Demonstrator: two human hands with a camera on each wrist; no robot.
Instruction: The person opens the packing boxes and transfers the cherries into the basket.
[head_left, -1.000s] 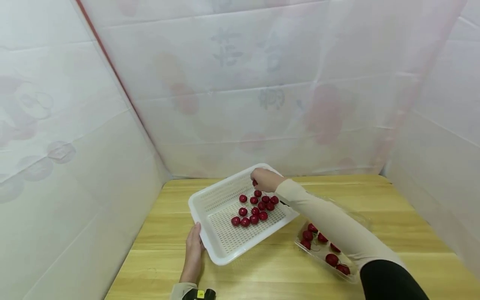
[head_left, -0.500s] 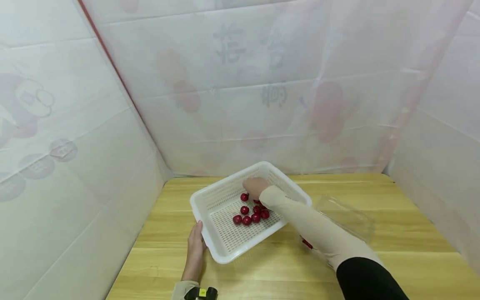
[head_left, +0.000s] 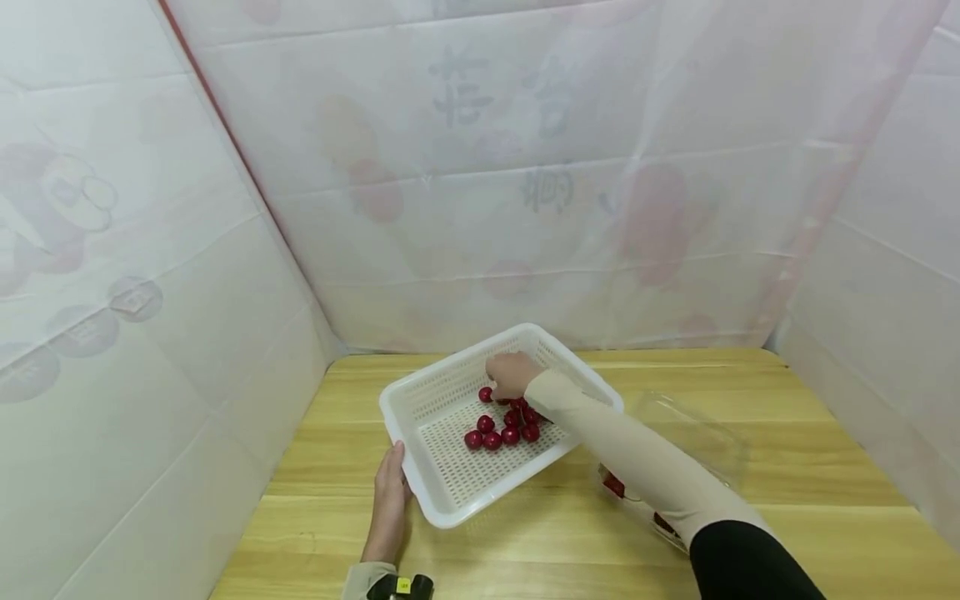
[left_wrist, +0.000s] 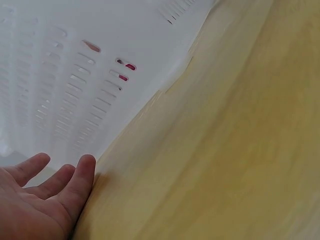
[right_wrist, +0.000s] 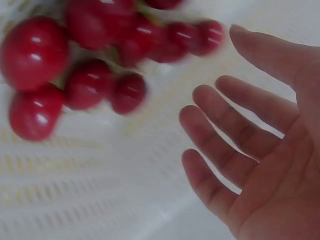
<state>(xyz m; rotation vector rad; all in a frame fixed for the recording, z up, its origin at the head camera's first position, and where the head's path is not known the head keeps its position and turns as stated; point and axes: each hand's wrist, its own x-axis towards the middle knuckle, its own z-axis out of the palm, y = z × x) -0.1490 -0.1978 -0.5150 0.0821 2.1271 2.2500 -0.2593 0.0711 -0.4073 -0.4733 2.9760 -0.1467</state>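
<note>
A white perforated plastic basket [head_left: 424, 485] sits at an angle on the wooden table, with several red cherries [head_left: 492, 441] grouped inside. At its left end my left hand [head_left: 390, 500] touches the rim; in the left wrist view, the fingers of this left hand [left_wrist: 50, 195] extend beside the slotted outer wall, the thumb out of sight. My right hand [head_left: 513, 375] is inside the basket over the cherries, covering some of them. From the right wrist, the right hand [right_wrist: 265, 150] shows spread fingers and nothing held, beside the cherries [right_wrist: 90, 82].
A clear plastic box with more cherries [head_left: 613, 485] lies right of the basket, mostly hidden under my right sleeve [head_left: 637, 450]. Behind it is a transparent lid-like piece [head_left: 693, 433]. Printed white sheets [head_left: 480, 233] enclose the table [head_left: 540, 558] at the back and sides.
My right hand has moved a little down and left in the basket, and the cherry it held a second ago has been let go. My left hand stays at the rim.
</note>
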